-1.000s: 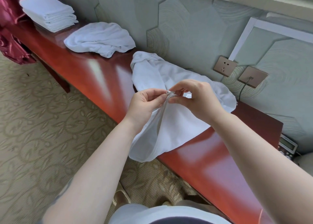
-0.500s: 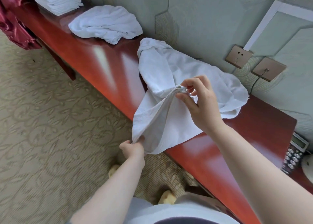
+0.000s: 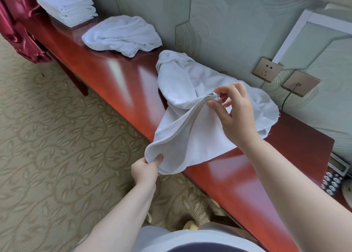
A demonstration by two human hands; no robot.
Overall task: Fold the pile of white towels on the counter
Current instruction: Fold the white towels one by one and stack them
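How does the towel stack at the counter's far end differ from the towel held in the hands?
The towel stack is folded flat and square; the held towel is unfolded and crumpled. The stack lies untouched; the left hand and right hand pinch the held towel. Both are white.

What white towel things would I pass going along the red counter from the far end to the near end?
Folded towel stack → crumpled towel → towel being held, pinched by the right hand and left hand → phone keypad at the near end.
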